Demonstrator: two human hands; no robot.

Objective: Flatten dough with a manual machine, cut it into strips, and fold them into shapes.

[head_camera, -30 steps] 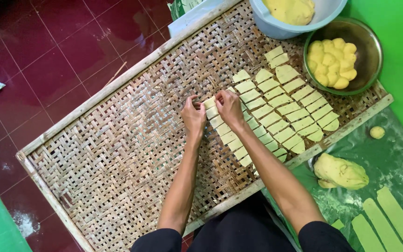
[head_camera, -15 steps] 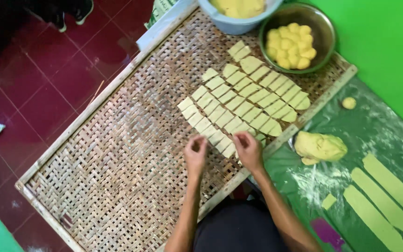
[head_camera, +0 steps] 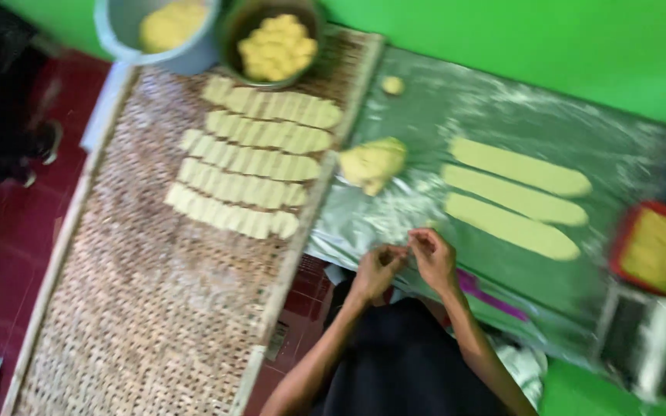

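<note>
The left hand (head_camera: 375, 270) and right hand (head_camera: 433, 258) meet fingertip to fingertip over the near edge of the floured plastic sheet (head_camera: 425, 123); blur hides whether they pinch anything. Three long dough strips (head_camera: 514, 226) lie just beyond them, and cut dough pieces (head_camera: 252, 158) line the woven bamboo tray (head_camera: 148, 308).

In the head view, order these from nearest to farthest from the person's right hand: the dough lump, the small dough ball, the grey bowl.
From the right hand:
1. Dough lump, up and slightly left, on the floured sheet.
2. Small dough ball, further up, beside the woven tray's corner.
3. Grey bowl, far up-left, at the tray's top edge.
</note>
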